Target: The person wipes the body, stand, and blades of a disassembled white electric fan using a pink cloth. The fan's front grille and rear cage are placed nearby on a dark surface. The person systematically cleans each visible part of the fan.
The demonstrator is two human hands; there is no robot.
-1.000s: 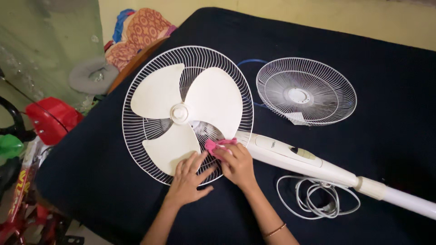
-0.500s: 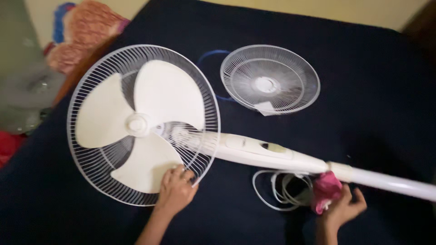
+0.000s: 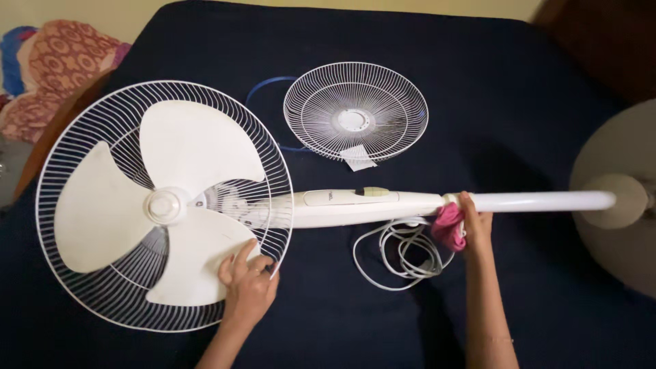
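Observation:
A white pedestal fan lies flat on a dark blue bed cover (image 3: 547,102). Its rear grille (image 3: 75,137) with three cream blades (image 3: 184,147) is at the left. My left hand (image 3: 247,277) grips the grille's lower right rim, fingers resting over a blade edge. My right hand (image 3: 473,222) presses a pink cloth (image 3: 447,225) against the white pole (image 3: 540,201), just right of the control housing (image 3: 362,205). The detached front grille (image 3: 355,109) lies apart, farther back.
A coiled white power cord (image 3: 400,256) lies below the pole, next to the cloth. The fan's round base (image 3: 615,198) is at the right edge. A blue ring (image 3: 263,85) peeks from behind the loose grille. Patterned fabric (image 3: 48,61) is piled at the far left.
My right hand carried the pink cloth from the grille near the hub to the pole and now rests on it. My left hand stayed on the grille rim. The view shifted right.

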